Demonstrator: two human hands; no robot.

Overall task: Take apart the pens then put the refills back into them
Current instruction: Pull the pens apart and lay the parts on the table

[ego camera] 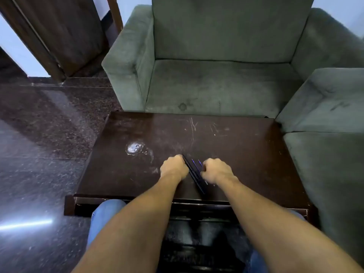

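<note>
A few dark pens (pixel 194 174) lie side by side on the dark wooden table (pixel 236 154), slanting from far left to near right, with blue glints near their far ends. My left hand (pixel 173 168) rests curled against the pens' left side, fingers touching the far end. On the pens' right side my right hand (pixel 215 171) is curled with its fingertips on them. Whether either hand has a firm grip on a pen is hidden by the knuckles.
A whitish ring stain (pixel 135 148) marks the table to the left. A grey-green armchair (pixel 216 79) stands right behind the table and a sofa (pixel 325 134) runs along its right. Dark stone floor (pixel 43 134) lies to the left.
</note>
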